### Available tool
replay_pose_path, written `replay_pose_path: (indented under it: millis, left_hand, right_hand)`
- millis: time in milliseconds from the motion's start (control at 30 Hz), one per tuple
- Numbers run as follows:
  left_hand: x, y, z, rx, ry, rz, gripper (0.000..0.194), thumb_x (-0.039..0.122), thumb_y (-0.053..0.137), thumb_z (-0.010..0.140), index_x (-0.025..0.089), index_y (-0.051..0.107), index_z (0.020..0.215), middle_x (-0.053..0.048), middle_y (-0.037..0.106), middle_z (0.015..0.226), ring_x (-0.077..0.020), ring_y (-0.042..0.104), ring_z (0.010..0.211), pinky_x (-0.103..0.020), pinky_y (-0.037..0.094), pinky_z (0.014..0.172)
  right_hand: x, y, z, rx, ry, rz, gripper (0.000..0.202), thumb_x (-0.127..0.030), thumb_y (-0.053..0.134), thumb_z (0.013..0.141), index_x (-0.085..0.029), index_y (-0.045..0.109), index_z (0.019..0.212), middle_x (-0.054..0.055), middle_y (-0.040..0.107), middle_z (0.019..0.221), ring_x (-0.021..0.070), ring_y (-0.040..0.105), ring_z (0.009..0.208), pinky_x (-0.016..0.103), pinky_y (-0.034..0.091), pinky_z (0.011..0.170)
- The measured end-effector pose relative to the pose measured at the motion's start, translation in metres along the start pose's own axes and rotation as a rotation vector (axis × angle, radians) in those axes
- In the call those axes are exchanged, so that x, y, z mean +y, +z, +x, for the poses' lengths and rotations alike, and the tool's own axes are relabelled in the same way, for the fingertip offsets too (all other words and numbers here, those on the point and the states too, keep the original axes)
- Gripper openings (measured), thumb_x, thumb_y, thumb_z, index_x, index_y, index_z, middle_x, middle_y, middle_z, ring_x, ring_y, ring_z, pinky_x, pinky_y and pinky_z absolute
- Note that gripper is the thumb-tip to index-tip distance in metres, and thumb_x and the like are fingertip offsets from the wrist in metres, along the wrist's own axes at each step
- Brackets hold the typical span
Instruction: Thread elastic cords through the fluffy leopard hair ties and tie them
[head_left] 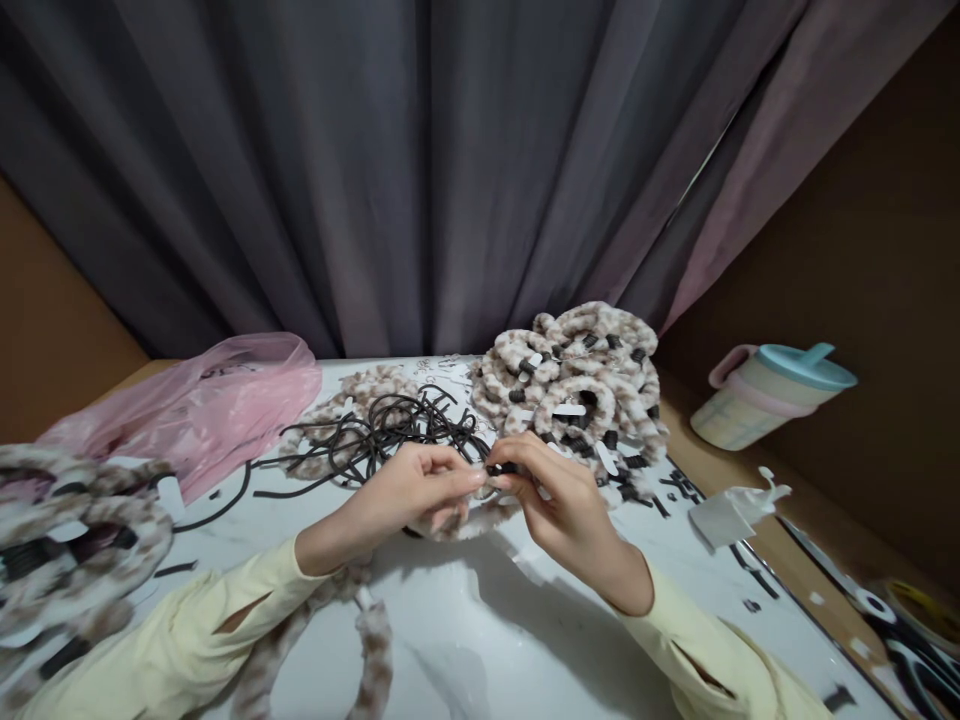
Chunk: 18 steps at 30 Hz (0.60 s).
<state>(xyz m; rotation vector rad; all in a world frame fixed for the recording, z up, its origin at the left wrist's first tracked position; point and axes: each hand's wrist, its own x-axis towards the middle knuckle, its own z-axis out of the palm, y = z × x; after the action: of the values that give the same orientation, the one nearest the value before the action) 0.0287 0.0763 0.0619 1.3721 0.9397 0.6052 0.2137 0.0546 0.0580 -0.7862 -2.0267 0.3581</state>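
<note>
My left hand (429, 484) is closed, its thumb and forefinger pinched at the fingertips of the other hand. Its lower fingers curl at a fluffy white-and-brown ring (480, 524) that hangs just below both hands. In my right hand (553, 494) the thumb and forefinger pinch a small black piece (504, 468), mostly hidden by the fingers. Behind the hands lies a tangle of black cords (405, 425). Under my left forearm, another fluffy loop (375, 650) rests on the white table (510, 640).
A heap of fluffy rings (577, 370) with black bands and white tags is at the back right; more rings (112, 530) lie left. Around them are a pink plastic bag (247, 385), a lidded cup (757, 400), a crumpled white tissue (731, 515), scissors (885, 610) and black offcuts.
</note>
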Motion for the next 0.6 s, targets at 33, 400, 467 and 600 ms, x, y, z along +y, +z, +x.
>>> replay_pose_path:
  millis: [33,400,467,600]
  left_hand:
    - [0.003,-0.003,0.000,0.015,0.010,0.015,0.029,0.042,0.064,0.074,0.013,0.064,0.079,0.000,0.061,0.062,-0.0072,0.049,0.048,-0.017,0.033,0.044]
    - [-0.026,0.008,0.017,-0.347,-0.159,-0.440,0.041,0.046,0.075,0.063,0.007,0.065,0.072,-0.005,0.065,0.063,-0.0114,0.058,0.056,-0.023,0.045,0.058]
    - [-0.039,0.012,0.020,-0.423,-0.170,-0.497,0.043,0.047,0.073,0.065,0.006,0.066,0.074,-0.009,0.067,0.066,-0.0134,0.061,0.058,-0.024,0.047,0.059]
    - [-0.059,0.017,0.017,-0.407,-0.125,-0.518,0.040,0.044,0.073,0.068,0.006,0.065,0.078,-0.009,0.068,0.069,-0.0138,0.063,0.059,-0.023,0.048,0.059]
  right_hand:
    - [0.000,0.000,0.000,-0.017,0.005,0.008,0.014,-0.012,0.041,0.089,-0.019,0.054,0.091,0.008,0.060,0.083,0.0178,0.056,0.078,0.029,0.048,0.066]
    - [0.010,0.001,-0.005,-0.190,0.025,0.099,0.011,-0.021,0.049,0.089,-0.019,0.059,0.088,0.007,0.063,0.083,0.0205,0.050,0.088,0.035,0.047,0.074]
    - [0.012,0.002,-0.011,-0.259,0.050,0.089,0.009,-0.022,0.052,0.088,-0.020,0.061,0.088,0.007,0.064,0.085,0.0210,0.050,0.092,0.036,0.047,0.077]
    - [0.011,0.006,-0.026,-0.283,0.076,0.071,0.009,-0.022,0.051,0.088,-0.020,0.060,0.085,0.008,0.064,0.089,0.0204,0.052,0.090,0.037,0.047,0.078]
